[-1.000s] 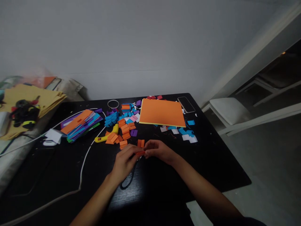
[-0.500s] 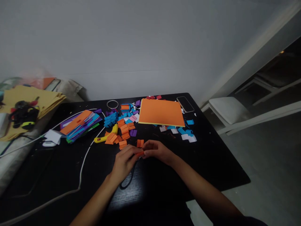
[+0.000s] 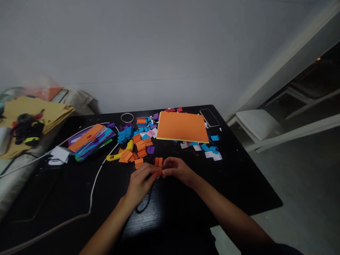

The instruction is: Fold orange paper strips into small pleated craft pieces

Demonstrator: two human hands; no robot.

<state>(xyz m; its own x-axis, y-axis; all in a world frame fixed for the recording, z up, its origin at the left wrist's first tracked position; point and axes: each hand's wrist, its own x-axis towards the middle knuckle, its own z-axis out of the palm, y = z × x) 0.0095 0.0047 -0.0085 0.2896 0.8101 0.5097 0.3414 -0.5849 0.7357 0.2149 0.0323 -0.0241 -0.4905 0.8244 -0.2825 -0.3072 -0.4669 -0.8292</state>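
Between the fingertips of both hands is a small orange paper piece (image 3: pixel 158 173), mostly covered by the fingers. My left hand (image 3: pixel 141 181) pinches it from the left, and my right hand (image 3: pixel 177 171) closes on its right end. Under my left hand lie dark-handled scissors (image 3: pixel 145 207), partly hidden. Just beyond the fingers rests a folded orange paper piece (image 3: pixel 158 161). More folded orange pieces (image 3: pixel 140 144) are heaped past my left hand, beside a yellow glue gun (image 3: pixel 119 154).
Orange and yellow sheets (image 3: pixel 183 126) lie at the back of the black table (image 3: pixel 233 184), with a phone (image 3: pixel 209 117) to their right. Blue folded pieces (image 3: pixel 125 135), a coloured paper stack (image 3: pixel 91 140) and a tape ring (image 3: pixel 127 117) are leftward. A white cable (image 3: pixel 91 194) crosses the left side.
Both hands stay in nearly the same place around the orange paper piece. The right fingers have shifted very slightly; nothing else has visibly moved.
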